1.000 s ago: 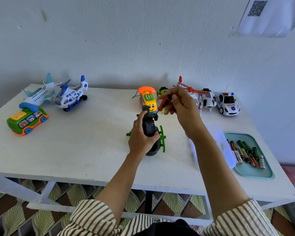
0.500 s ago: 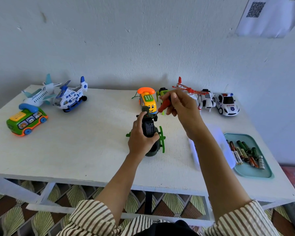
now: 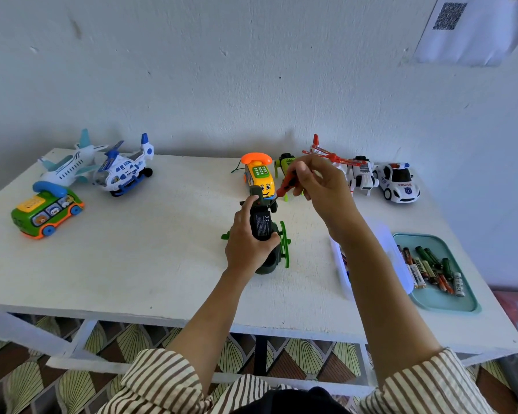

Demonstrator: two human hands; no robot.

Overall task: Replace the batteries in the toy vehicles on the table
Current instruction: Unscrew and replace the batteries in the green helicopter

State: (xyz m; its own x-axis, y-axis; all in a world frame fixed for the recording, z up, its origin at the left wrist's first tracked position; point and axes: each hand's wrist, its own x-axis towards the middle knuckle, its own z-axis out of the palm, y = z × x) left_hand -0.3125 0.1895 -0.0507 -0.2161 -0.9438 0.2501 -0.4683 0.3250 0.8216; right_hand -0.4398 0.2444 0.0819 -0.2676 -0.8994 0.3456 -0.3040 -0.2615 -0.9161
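Centrally, left hand (image 3: 247, 246) round one dark toy helicopter (image 3: 262, 225), right hand (image 3: 323, 186) apart, round one red screwdriver (image 3: 286, 186)

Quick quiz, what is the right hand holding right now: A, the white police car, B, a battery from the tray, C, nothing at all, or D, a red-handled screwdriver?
D: the right hand pinches a red-handled screwdriver, its tip angled down toward the dark green toy that the left hand grips.
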